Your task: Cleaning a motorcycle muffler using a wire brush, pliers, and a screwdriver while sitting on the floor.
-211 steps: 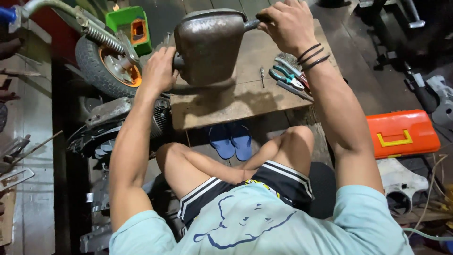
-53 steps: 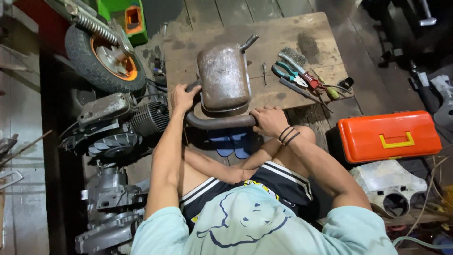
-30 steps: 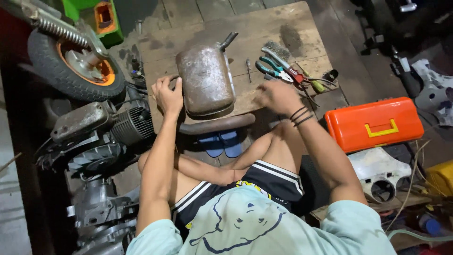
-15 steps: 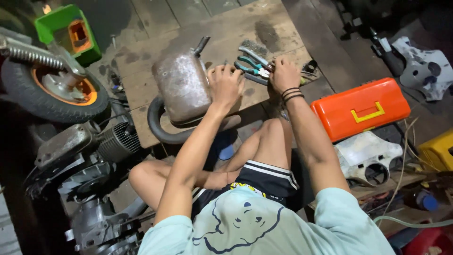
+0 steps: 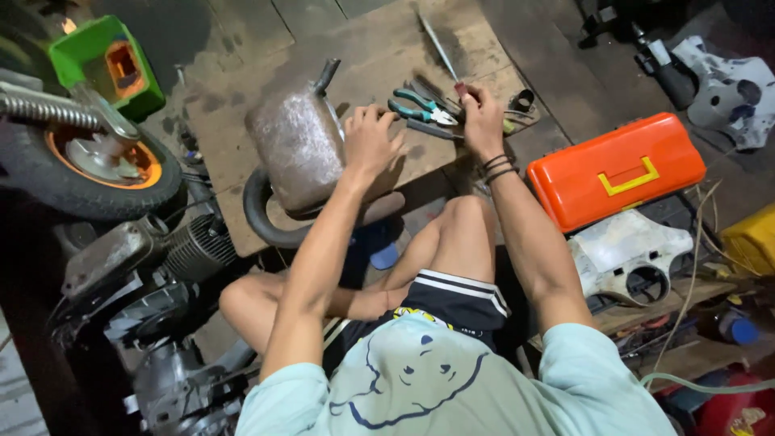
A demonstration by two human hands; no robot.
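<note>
Head view, person seated at a low wooden bench [image 5: 242,129]. Left hand [image 5: 370,145]: fingers spread, palm flat against the right side of the dull metal muffler [image 5: 295,149], not clenched around it. The muffler lies on the bench, its curved black pipe [image 5: 262,222] hanging over the near edge. Right hand [image 5: 482,117]: fingers closed on a red-handled tool [image 5: 460,87] at the pile of pliers [image 5: 420,109], teal-handled, just right of the muffler. 2 hands near each other, not touching. Orange toolbox [image 5: 617,169] with yellow handle on the floor to the right. Wheel with orange hub [image 5: 97,165] and green box [image 5: 105,69] at left.
</note>
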